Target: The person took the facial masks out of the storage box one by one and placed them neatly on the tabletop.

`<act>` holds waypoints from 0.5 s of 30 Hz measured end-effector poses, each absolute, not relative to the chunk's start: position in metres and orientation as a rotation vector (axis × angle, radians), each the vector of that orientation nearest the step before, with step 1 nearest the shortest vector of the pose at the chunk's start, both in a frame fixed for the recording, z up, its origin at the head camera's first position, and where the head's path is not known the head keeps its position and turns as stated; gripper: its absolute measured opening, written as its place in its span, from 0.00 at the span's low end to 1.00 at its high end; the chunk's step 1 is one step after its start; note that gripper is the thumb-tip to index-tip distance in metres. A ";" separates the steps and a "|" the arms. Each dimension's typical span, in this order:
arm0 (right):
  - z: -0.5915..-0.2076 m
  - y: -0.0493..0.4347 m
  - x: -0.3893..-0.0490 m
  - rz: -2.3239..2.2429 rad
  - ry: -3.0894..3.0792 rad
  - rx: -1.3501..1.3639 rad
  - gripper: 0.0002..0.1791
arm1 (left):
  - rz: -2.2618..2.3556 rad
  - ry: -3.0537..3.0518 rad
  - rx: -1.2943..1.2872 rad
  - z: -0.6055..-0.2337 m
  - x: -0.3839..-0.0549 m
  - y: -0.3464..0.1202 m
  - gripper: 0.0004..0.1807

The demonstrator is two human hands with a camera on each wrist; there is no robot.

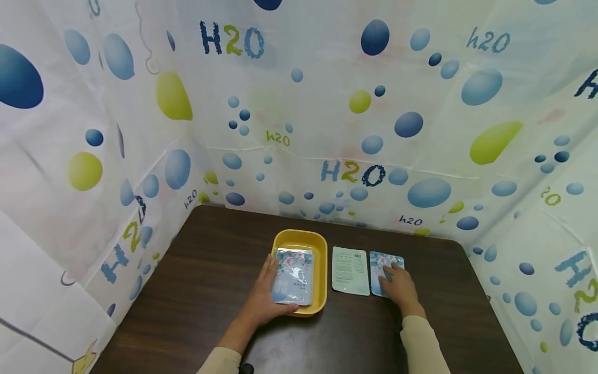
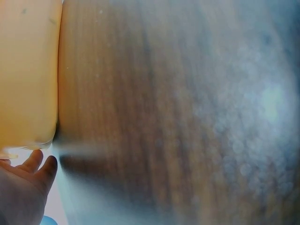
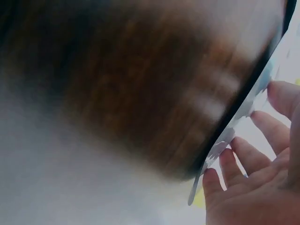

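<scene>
A yellow tray [image 1: 322, 270] stands on the table with a shiny blue floral sachet [image 1: 294, 275] lying in it. My left hand [image 1: 261, 301] rests at the tray's near left corner, fingers extended along the left rim and thumb along the front edge. In the left wrist view, the tray's side [image 2: 28, 75] appears beside part of that hand [image 2: 26, 187]. A second blue floral sachet [image 1: 377, 267] lies flat on the right, partly covered by my right hand [image 1: 401, 286]. Spread fingertips [image 3: 241, 145] touch its face [image 3: 225, 140] in the right wrist view.
Between the tray and the right sachet lies a pale green sachet [image 1: 350, 270], its printed text side up. The dark wooden table [image 1: 210, 259] meets a white curtain [image 1: 308, 93] with blue and green drops at the back and both sides.
</scene>
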State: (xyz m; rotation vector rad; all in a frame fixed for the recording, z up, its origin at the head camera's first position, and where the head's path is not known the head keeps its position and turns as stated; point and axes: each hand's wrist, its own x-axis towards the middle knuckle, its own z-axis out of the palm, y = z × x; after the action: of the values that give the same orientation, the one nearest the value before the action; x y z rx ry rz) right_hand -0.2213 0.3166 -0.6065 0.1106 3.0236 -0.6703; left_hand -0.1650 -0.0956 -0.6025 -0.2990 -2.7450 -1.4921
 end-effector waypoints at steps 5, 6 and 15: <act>-0.608 0.319 -0.221 -0.710 3.015 0.079 0.28 | -1.483 -2.731 -0.315 -0.603 -0.166 -0.095 0.73; -0.608 0.319 -0.221 -0.717 3.016 0.074 0.28 | -1.480 -2.729 -0.316 -0.603 -0.167 -0.095 0.74; -0.608 0.320 -0.220 -0.753 2.997 0.073 0.28 | -1.479 -2.743 -0.308 -0.604 -0.168 -0.096 0.74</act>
State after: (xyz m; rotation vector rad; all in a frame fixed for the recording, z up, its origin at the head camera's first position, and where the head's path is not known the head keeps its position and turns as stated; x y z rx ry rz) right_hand -0.2201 0.3197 -0.6084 0.0727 2.9970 -0.7531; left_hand -0.1676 -0.0958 -0.6036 -0.3081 -2.7428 -1.4793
